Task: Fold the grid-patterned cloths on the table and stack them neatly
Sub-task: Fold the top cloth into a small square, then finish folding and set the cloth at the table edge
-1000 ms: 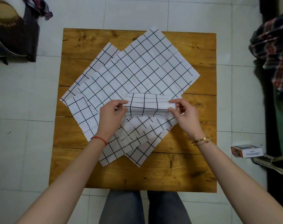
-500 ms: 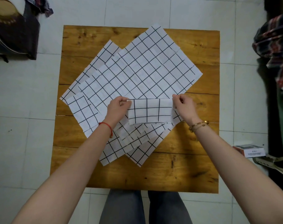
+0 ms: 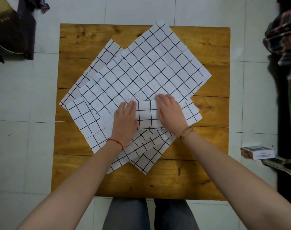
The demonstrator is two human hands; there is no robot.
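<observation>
Head view. Square wooden table (image 3: 199,176) on pale floor tiles (image 3: 21,146). Small box (image 3: 257,153) on floor at 4 o'clock, print too small to read. Unfolded grid cloths (image 3: 141,75) fanned across centre, reaching 12 o'clock edge; bare wood at 6. Folded cloth (image 3: 147,113) centre, pressed flat under left hand (image 3: 124,118) and right hand (image 3: 170,112), fingers straight.

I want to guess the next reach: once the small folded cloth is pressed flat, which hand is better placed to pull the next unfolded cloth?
Probably the left hand. Both hands lie flat on the folded cloth, but the small unfolded cloth lies just beside the left hand, while the right hand rests over the large cloth.
</observation>
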